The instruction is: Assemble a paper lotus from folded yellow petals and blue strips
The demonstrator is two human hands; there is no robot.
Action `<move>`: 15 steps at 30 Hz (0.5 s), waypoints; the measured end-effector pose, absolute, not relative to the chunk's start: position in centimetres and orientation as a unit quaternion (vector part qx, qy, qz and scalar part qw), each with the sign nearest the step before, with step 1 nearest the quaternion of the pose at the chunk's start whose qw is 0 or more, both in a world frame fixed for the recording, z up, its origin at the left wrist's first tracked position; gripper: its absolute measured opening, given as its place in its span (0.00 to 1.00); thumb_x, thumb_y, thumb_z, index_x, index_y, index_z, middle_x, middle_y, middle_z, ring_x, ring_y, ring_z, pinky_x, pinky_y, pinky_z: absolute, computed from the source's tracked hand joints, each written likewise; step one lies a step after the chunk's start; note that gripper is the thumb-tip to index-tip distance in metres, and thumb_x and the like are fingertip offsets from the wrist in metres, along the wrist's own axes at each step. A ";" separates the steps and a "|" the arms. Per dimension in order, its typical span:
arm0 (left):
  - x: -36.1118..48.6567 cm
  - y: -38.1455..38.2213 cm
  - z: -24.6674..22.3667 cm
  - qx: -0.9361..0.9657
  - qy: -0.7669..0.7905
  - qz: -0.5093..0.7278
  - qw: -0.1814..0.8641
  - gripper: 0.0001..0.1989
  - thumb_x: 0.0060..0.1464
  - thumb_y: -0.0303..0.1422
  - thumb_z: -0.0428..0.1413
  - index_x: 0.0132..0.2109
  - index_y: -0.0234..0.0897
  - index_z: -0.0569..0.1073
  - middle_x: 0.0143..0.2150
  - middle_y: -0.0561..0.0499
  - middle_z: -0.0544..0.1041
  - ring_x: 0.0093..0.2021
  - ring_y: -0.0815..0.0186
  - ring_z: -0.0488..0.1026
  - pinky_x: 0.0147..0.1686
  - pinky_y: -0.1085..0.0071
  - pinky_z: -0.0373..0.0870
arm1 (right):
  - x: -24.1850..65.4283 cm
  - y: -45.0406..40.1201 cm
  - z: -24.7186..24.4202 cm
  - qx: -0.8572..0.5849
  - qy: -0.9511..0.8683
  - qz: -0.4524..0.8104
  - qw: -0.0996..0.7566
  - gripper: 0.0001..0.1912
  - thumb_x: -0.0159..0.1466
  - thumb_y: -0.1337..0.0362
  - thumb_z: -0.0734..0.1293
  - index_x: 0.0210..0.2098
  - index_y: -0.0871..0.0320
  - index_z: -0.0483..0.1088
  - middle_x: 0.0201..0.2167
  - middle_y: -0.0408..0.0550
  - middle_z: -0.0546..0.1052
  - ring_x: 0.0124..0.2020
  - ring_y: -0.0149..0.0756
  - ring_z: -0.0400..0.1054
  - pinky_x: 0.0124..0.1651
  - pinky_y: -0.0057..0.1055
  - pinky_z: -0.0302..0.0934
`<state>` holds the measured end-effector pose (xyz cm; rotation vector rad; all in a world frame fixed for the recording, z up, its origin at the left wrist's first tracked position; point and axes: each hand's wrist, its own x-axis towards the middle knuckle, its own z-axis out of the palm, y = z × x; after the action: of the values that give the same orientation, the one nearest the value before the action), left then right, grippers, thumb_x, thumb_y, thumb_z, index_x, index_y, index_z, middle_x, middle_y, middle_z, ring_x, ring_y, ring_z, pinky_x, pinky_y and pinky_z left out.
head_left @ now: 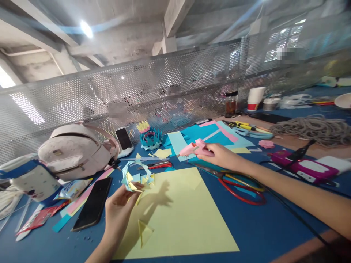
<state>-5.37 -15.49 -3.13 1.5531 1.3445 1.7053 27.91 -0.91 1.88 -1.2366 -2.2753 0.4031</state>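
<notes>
Right hand clasps a glue gun aimed toward the worktop's left edge and the paper ring left hand pinches.

One camera, worn on the head, looks forward and down across the blue desk, with the left hand and right hand close before it. The wide view runs past a slanting perforated screen up to the concrete ceiling; beyond the screen, shapes seem too blurred to tell.
</notes>
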 end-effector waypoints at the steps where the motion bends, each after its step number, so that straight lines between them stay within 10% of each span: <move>1: -5.4 -15.5 -3.1 0.565 0.489 0.622 0.233 0.02 0.51 0.30 0.63 0.34 0.37 0.80 0.35 0.49 0.82 0.37 0.63 0.79 0.38 0.76 0.76 | 28.3 -0.4 1.8 -0.462 -0.833 0.192 0.236 0.19 0.62 0.50 0.61 0.24 0.56 0.57 0.18 0.39 0.59 0.20 0.30 0.57 0.24 0.27 0.48; 15: -5.0 -15.7 -2.8 0.564 0.484 0.627 0.234 0.03 0.51 0.31 0.63 0.32 0.36 0.80 0.34 0.47 0.82 0.38 0.61 0.79 0.40 0.72 0.78 | 28.6 -0.8 1.5 -0.431 -0.859 0.225 0.164 0.24 0.62 0.50 0.62 0.47 0.62 0.71 0.27 0.48 0.76 0.29 0.42 0.70 0.30 0.29 0.56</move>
<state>-5.01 -15.74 -2.85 1.5491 1.3293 1.7207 28.57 -0.81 1.54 -1.2287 -2.4479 0.6402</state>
